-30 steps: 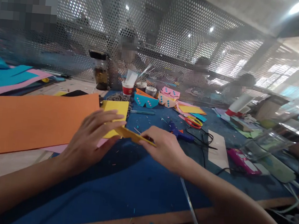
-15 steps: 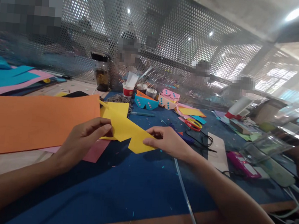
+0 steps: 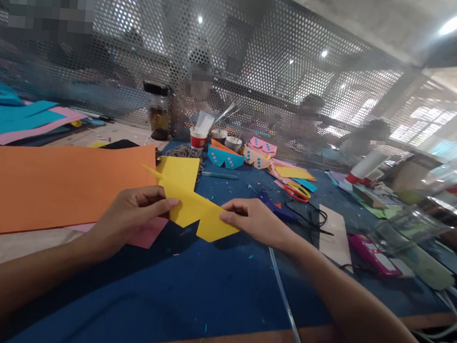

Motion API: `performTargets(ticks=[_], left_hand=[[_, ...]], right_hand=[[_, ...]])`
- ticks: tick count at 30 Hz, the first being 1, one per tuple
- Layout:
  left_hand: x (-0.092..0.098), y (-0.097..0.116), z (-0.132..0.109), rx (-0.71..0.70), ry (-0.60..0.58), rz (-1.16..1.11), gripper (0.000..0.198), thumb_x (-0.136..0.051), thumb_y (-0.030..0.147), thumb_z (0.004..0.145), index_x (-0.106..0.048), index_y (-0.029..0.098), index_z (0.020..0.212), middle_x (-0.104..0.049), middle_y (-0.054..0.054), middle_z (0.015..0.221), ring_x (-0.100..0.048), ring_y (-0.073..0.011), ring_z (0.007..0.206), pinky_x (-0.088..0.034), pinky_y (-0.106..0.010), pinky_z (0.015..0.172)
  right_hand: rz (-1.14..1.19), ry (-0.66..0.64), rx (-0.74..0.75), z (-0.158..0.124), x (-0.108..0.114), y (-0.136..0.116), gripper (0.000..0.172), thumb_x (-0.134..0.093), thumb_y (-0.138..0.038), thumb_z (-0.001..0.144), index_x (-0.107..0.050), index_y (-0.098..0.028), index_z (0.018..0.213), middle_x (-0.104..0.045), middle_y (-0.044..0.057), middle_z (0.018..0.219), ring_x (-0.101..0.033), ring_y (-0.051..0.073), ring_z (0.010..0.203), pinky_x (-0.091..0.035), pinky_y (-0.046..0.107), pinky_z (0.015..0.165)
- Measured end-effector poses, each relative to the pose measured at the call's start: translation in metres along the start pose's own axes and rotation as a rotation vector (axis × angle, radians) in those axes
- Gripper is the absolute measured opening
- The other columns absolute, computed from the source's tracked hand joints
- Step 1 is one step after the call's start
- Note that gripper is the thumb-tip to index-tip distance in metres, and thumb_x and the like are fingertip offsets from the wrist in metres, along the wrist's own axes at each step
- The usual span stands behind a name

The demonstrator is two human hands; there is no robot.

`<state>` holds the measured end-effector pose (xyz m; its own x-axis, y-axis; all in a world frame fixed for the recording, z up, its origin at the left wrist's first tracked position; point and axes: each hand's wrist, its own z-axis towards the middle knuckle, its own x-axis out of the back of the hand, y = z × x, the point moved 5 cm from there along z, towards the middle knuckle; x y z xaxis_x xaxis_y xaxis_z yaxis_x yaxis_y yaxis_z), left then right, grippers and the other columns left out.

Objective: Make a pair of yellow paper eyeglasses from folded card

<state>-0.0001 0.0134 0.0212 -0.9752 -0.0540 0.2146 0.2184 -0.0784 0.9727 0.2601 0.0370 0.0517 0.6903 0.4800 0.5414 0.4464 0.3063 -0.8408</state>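
- Yellow paper [image 3: 193, 211] is held in the air above the blue mat [image 3: 202, 292], near the orange sheet [image 3: 51, 182].
- Long axis runs left to right, dropping slightly rightward; a thin tip points up-left.
- Left hand [image 3: 128, 219] pinches its left part.
- Right hand [image 3: 254, 222] pinches its right end.

Two bare arms [image 3: 22, 281], uncovered from the wrists to the frame's edge. The left hand [image 3: 128, 219] and the right hand [image 3: 256, 222] are bare as well, with slim fingers [image 3: 157, 202]. Fine detail is softly blurred.
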Motion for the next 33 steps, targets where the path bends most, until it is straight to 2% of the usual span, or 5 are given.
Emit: performTargets(ticks=[8,14,19,25,33], left_hand=[[-0.016,-0.002,-0.001,0.074,-0.203,-0.120,0.052,-0.094,0.054,0.075,-0.082,0.021,0.113,-0.088,-0.010,0.115,-0.083,-0.0333,0.107,-0.068,-0.046,0.095],[-0.022,-0.012,0.000,0.068,-0.260,-0.069,0.046,-0.095,0.057,0.069,-0.082,0.022,0.096,-0.087,-0.008,0.086,-0.082,-0.0275,0.079,-0.066,-0.033,0.069],[-0.023,-0.015,-0.008,0.169,-0.350,-0.028,0.045,-0.088,0.062,0.078,-0.083,0.021,0.094,-0.086,-0.010,0.082,-0.082,-0.0293,0.076,-0.044,-0.022,0.041],[-0.024,-0.015,-0.007,0.150,-0.375,-0.072,0.038,-0.088,0.058,0.077,-0.082,0.022,0.086,-0.083,-0.009,0.077,-0.079,-0.0259,0.070,-0.054,-0.025,0.047],[-0.024,-0.018,-0.007,0.157,-0.401,-0.166,0.030,-0.091,0.052,0.079,-0.083,0.023,0.085,-0.083,-0.007,0.081,-0.080,-0.0238,0.076,-0.059,-0.025,0.055]], right_hand=[[-0.057,0.083,0.017,0.000,-0.001,-0.002,0.025,-0.066,-0.037,0.104,-0.081,-0.017,0.101,-0.078,0.003,0.092,-0.064,0.016,0.082,-0.044,0.027,0.071],[-0.063,0.118,0.055,-0.002,-0.010,-0.003,0.025,-0.066,-0.037,0.105,-0.080,-0.017,0.103,-0.080,0.003,0.095,-0.065,0.017,0.084,-0.045,0.028,0.073],[-0.098,0.118,0.054,-0.004,-0.016,-0.005,0.023,-0.066,-0.036,0.105,-0.081,-0.018,0.103,-0.080,0.002,0.094,-0.066,0.016,0.082,-0.045,0.028,0.074],[-0.107,0.116,0.053,-0.005,-0.018,-0.006,0.021,-0.067,-0.035,0.104,-0.081,-0.019,0.103,-0.081,0.002,0.095,-0.066,0.016,0.081,-0.046,0.029,0.074],[-0.084,0.101,0.045,-0.005,-0.019,-0.007,0.021,-0.067,-0.033,0.105,-0.080,-0.018,0.102,-0.079,0.002,0.094,-0.065,0.016,0.082,-0.045,0.028,0.074]])
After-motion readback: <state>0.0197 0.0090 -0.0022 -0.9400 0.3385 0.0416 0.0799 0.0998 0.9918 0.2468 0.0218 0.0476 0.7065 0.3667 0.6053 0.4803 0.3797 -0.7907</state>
